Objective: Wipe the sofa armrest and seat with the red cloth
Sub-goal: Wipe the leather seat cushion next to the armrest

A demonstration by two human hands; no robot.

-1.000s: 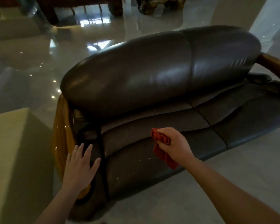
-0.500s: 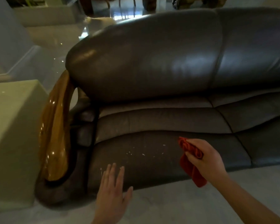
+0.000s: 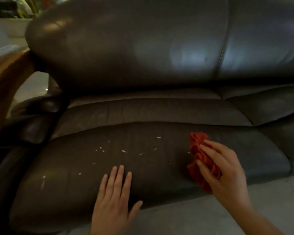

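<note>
**Head view.** The right hand [image 3: 226, 170] grips the red cloth [image 3: 198, 139]. Its fingers [image 3: 212, 148] are curled round the bunched fabric, which is clamped into a crumpled wad. The wad sticks out past the fingertips toward the upper left, and its lower folds hang below the palm, in front of the seat's front edge.

The cloth is at the right part of the near seat cushion [image 3: 143, 168], on or just over the leather; contact cannot be told. The left hand [image 3: 114, 200] holds nothing. Its fingers are straight and close together and its thumb is spread to the right. It lies flat on the rounded front of the same cushion, apart from the cloth and to its left.

Small white flecks [image 3: 124, 151] are scattered over the dark brown leather beyond the left hand, most of them left of the cloth. A pale streak [image 3: 43, 181] marks the cushion's front left.

Behind the cushion runs a narrower padded band, then the large glossy backrest [image 3: 126, 48], divided by a vertical seam toward the right. A second seat cushion [image 3: 277, 109] adjoins on the right. At the left end stands the armrest [image 3: 6, 78], a curved polished wooden rail with a dark leather pad [image 3: 34, 126] below it, well apart from both hands. Pale floor [image 3: 202, 217] runs along the sofa's front
</note>
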